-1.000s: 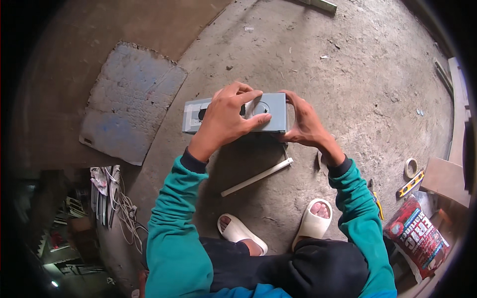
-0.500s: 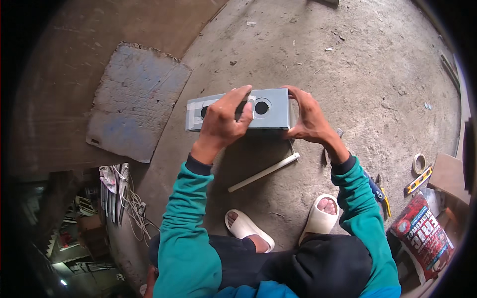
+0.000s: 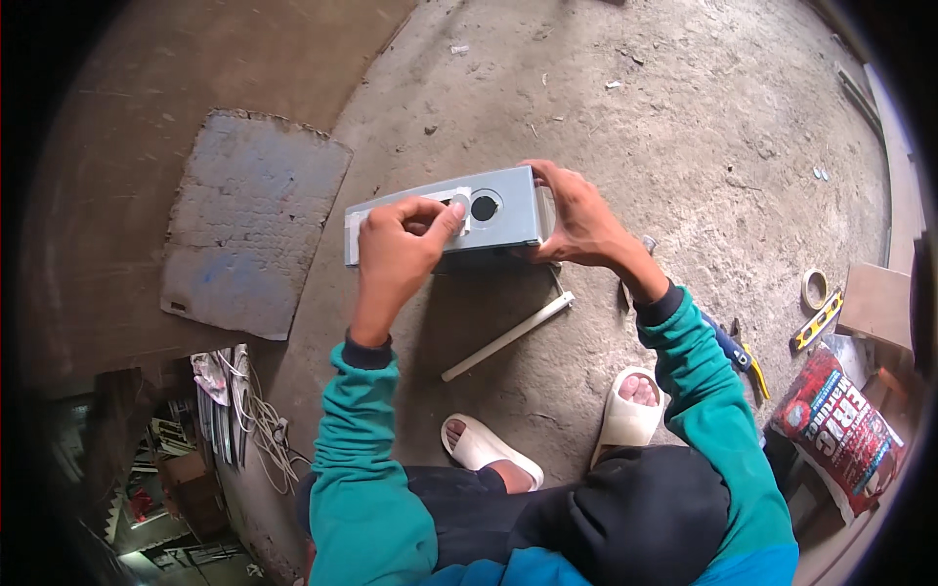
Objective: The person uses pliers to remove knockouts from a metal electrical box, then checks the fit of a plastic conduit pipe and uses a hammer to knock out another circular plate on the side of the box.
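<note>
In the head view, a person's two bare hands work at a long grey metal electrical box point(image 3: 515, 223), held in front of the body above the concrete floor point(image 3: 586, 107), its left end slightly lower in the view than its right. The left hand point(image 3: 399, 239) is over the box's left half, its thumb and index finger pinching a small round grey disc point(image 3: 460, 205), the other fingers curled in. Just right of the disc, a dark round hole point(image 3: 485, 208) opens in the box's upper face; whitish tape point(image 3: 354, 239) covers part of the left end. The right hand point(image 3: 586, 223) clasps the right end, fingers at the far edge and thumb at the near one.

Below the box is a slim off-white bar point(image 3: 508, 337), and nearer the body are cream sandals point(image 3: 625, 425) on the person's feet. To the right are yellow-handled pliers point(image 3: 754, 371), a roll of tape point(image 3: 806, 290), a yellow spirit level point(image 3: 817, 319) and a red printed bag point(image 3: 842, 420). To the left lie a worn, blue-stained panel point(image 3: 252, 220) and tangled pale cables point(image 3: 262, 420).
</note>
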Action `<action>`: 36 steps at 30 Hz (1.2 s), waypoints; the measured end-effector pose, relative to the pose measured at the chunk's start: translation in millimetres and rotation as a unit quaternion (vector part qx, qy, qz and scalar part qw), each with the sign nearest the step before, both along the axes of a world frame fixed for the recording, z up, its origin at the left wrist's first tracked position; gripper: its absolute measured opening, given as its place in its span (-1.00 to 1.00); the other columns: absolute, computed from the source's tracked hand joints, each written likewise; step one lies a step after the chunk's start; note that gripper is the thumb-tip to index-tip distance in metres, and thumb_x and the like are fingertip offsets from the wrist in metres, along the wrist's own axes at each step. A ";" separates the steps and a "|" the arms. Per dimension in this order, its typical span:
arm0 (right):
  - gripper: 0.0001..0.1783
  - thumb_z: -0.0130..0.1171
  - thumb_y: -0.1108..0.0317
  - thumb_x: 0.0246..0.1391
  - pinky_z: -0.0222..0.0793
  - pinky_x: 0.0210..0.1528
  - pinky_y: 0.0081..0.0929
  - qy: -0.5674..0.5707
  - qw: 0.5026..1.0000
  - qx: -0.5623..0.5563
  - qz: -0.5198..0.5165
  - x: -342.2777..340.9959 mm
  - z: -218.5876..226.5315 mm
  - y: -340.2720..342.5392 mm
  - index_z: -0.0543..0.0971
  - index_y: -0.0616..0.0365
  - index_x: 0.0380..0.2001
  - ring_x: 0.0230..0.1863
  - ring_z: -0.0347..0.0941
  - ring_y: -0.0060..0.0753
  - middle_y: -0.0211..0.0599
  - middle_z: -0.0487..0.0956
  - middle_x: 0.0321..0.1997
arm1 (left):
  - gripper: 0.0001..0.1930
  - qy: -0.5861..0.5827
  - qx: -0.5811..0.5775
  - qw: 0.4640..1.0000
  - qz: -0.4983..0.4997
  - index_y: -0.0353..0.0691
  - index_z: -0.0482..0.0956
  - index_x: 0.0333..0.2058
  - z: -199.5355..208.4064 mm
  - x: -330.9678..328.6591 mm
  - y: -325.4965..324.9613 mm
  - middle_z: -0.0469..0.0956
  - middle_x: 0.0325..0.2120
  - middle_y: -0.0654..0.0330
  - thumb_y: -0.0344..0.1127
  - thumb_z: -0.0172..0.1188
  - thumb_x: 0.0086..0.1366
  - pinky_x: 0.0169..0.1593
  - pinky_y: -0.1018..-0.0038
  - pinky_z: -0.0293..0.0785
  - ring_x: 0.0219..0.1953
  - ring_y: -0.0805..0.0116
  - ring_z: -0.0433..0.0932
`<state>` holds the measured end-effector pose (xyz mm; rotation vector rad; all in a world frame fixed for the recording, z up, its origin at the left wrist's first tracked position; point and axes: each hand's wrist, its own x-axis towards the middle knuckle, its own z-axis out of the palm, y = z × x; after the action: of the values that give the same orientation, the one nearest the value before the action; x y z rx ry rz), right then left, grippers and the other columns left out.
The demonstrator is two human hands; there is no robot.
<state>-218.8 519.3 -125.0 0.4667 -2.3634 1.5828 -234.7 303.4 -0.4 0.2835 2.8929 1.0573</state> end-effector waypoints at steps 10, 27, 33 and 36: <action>0.00 0.51 0.05 -0.49 0.33 0.12 -0.10 -0.001 1.000 0.011 -0.006 1.1 -1.3 -2.2 0.36 0.12 0.13 0.02 0.45 0.15 0.00 0.53 -0.02 | -0.91 0.380 -0.276 0.877 -0.103 -0.20 0.70 -0.49 -15.1 22.2 36.8 0.62 -0.53 0.14 -0.34 0.40 0.07 -0.37 0.32 0.46 -0.53 0.22 0.60; 0.15 0.58 0.08 -0.58 0.27 0.21 -0.12 0.000 0.996 0.087 -0.003 -0.9 -24.3 4.8 0.33 0.22 0.20 0.14 0.36 0.10 0.02 0.46 0.09 | -0.86 0.171 -0.106 0.977 -0.067 -0.33 0.68 -0.43 47.6 -8.2 -21.5 0.63 -0.55 0.01 -0.36 0.32 0.12 -0.37 0.40 0.46 -0.51 0.27 0.61; 0.14 0.57 0.01 -0.51 0.24 0.22 -0.08 -0.010 0.998 -0.012 0.053 -4.7 -23.9 -13.7 0.30 0.15 0.23 0.15 0.35 0.17 0.06 0.47 0.08 | -0.88 0.116 -0.110 0.986 -0.055 -0.36 0.65 -0.46 93.1 2.8 -77.4 0.63 -0.56 0.00 -0.40 0.31 0.11 -0.36 0.39 0.49 -0.49 0.20 0.65; 0.31 0.62 -0.05 -0.49 0.11 0.37 -0.09 0.015 0.998 0.047 0.050 0.6 -28.1 -10.1 0.18 0.31 0.32 0.33 0.21 0.19 0.17 0.32 0.28 | -0.88 0.145 -0.096 0.970 -0.169 -0.35 0.63 -0.45 87.9 24.7 -67.0 0.63 -0.53 0.01 -0.40 0.31 0.14 -0.34 0.39 0.50 -0.47 0.14 0.65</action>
<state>-218.2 509.2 -153.1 0.6325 -2.4348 1.4996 -210.0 236.4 87.5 0.9516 3.0040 0.7260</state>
